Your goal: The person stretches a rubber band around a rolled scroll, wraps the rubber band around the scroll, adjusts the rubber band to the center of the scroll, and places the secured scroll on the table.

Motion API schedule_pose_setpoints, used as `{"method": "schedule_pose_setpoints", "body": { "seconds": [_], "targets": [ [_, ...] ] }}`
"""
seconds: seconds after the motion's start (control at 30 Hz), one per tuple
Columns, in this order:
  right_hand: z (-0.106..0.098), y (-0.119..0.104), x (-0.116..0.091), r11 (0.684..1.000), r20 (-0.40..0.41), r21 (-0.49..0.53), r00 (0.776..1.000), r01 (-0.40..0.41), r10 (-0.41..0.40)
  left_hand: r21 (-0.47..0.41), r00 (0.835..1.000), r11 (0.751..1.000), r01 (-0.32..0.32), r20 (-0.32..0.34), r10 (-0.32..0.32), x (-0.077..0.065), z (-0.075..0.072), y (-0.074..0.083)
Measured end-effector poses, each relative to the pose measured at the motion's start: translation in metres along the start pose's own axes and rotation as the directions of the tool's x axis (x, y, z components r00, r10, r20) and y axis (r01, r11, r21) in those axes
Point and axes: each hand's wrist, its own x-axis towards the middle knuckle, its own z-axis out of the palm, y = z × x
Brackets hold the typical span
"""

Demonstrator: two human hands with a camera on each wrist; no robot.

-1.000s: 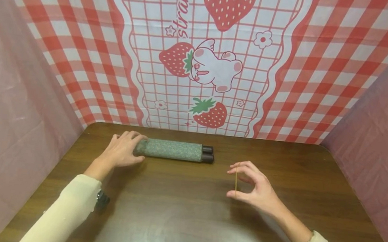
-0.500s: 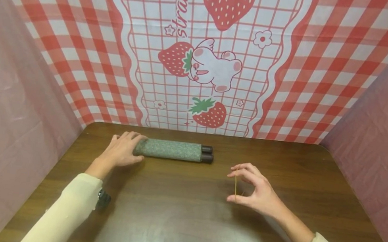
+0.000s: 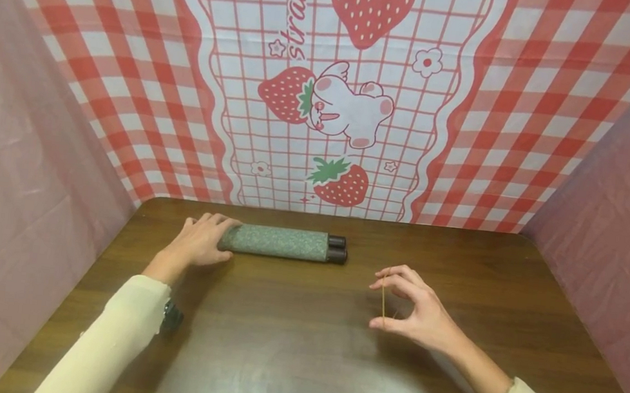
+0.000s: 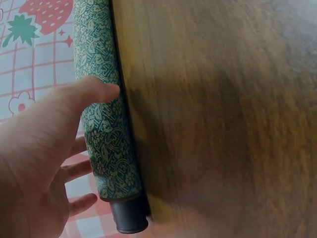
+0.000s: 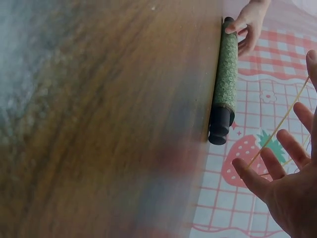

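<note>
One brown wood-grain table point(image 3: 276, 328): shiny toward the front, back corners rounded
Red-and-white checked cloth with strawberry prints point(image 3: 354, 110): rises along the table's back edge
Plain pink fabric point(image 3: 7, 187): hangs at both sides
Green floral-patterned roll with black cylindrical ends point(image 3: 280, 243): lies lengthwise near the back edge, left of centre
Left hand point(image 3: 199, 243): loosely open at the roll's left end, thumb resting on it
Right hand point(image 3: 421, 315): spread open, well apart from the left, a stretch of wood between it and the roll
Thin yellow band point(image 3: 383, 300): stretched between right thumb and fingers
</note>
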Motion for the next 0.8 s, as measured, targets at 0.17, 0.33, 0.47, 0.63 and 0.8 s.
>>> {"method": "schedule_pose_setpoints", "body": {
  "seconds": [0.17, 0.33, 0.47, 0.63, 0.8],
  "targets": [
    [0.001, 0.001, 0.0, 1.0, 0.0, 0.012, 1.0, 0.003, -0.003, 0.004, 1.0, 1.0, 0.0, 0.029, 0.0, 0.004, -0.002, 0.0],
    [0.003, 0.002, -0.001, 1.0, 0.001, 0.026, 1.0, 0.004, -0.004, 0.013, 0.999, 1.0, -0.014, 0.035, 0.014, 0.009, -0.002, -0.003],
    [0.003, 0.002, -0.001, 1.0, 0.002, 0.027, 1.0, 0.006, -0.006, 0.004, 0.999, 1.0, -0.023, 0.035, 0.023, 0.012, -0.001, -0.005],
    [0.002, 0.002, -0.001, 1.0, 0.009, 0.029, 1.0, 0.0, 0.0, 0.002, 0.999, 0.999, -0.035, 0.022, 0.035, 0.023, 0.013, -0.021],
    [0.003, 0.001, -0.001, 0.999, 0.017, 0.034, 1.0, -0.01, 0.009, -0.025, 0.999, 0.999, -0.029, 0.038, 0.03, 0.035, 0.028, -0.036]
  ]
}}
